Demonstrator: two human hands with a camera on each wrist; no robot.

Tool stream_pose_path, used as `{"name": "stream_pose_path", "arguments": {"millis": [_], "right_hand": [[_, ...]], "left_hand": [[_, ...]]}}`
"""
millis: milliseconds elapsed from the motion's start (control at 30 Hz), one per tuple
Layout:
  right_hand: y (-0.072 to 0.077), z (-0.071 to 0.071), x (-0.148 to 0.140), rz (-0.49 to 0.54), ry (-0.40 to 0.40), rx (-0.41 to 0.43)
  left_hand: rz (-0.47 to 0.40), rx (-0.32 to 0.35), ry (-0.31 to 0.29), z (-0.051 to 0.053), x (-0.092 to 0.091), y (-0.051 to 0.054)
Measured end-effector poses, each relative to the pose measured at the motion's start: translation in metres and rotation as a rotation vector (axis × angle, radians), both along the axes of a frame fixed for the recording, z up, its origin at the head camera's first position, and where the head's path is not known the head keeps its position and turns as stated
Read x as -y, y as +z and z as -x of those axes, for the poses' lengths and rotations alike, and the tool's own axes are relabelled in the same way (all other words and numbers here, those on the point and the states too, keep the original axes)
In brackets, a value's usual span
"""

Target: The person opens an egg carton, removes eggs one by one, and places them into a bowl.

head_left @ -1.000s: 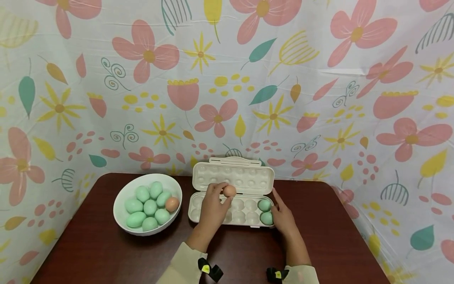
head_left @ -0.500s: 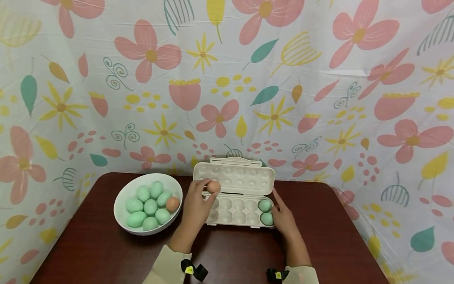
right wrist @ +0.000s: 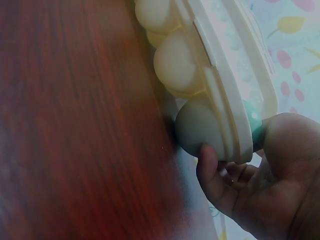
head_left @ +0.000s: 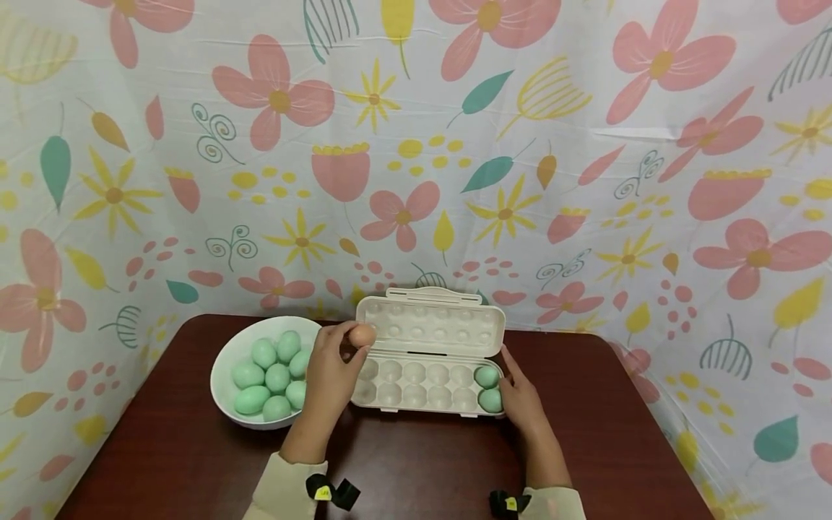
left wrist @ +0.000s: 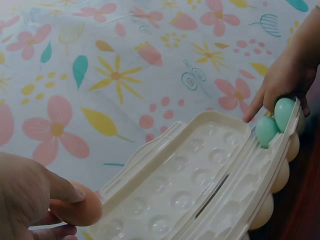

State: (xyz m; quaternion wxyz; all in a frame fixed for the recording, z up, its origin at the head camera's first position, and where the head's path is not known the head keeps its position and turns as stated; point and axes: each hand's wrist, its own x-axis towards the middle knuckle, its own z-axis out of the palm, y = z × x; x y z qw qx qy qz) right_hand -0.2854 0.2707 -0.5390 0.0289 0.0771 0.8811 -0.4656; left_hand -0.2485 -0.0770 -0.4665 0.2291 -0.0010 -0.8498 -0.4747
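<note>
My left hand [head_left: 328, 372] pinches a brown egg [head_left: 362, 335] between thumb and fingers, above the left end of an open egg carton [head_left: 404, 413]. The left wrist view shows the same brown egg [left wrist: 82, 207] at the fingertips. Two green eggs [head_left: 489, 400] sit in the carton's rightmost cups, and the other cups I can see are bare. At that end my right hand [head_left: 521, 399] grips the carton, a finger against the underside of an end cup [right wrist: 196, 127] in the right wrist view. The raised lid [head_left: 432, 325] leans back.
Left of the carton stands a white bowl [head_left: 222, 390] with several green eggs [head_left: 277, 378]; my left hand hides part of its right side. Both bowl and carton rest on a dark red-brown table [head_left: 403, 469]. A flowered cloth [head_left: 416, 144] hangs behind.
My left hand has moved left with the brown egg, from over the carton's middle to its left end, now covering the bowl's right edge. My right hand stays at the carton.
</note>
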Motion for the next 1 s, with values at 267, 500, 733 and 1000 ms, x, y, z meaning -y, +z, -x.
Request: {"name": "stream_pose_path", "arguments": {"millis": [267, 500, 733, 1000], "right_hand": [[-0.001, 0.001, -0.002, -0.044, 0.0, -0.006], [-0.003, -0.001, -0.003, -0.028, 0.008, 0.007], [-0.005, 0.0, -0.001, 0.01, 0.008, 0.012], [-0.003, -0.001, 0.002, 0.056, 0.001, 0.003]], "left_hand": [[0.013, 0.029, 0.037, -0.003, 0.018, 0.002], [0.023, 0.057, 0.068, -0.003, 0.03, 0.0], [0.007, 0.117, 0.071, -0.003, 0.048, 0.003], [0.035, 0.22, 0.076, -0.004, 0.072, 0.001]]}}
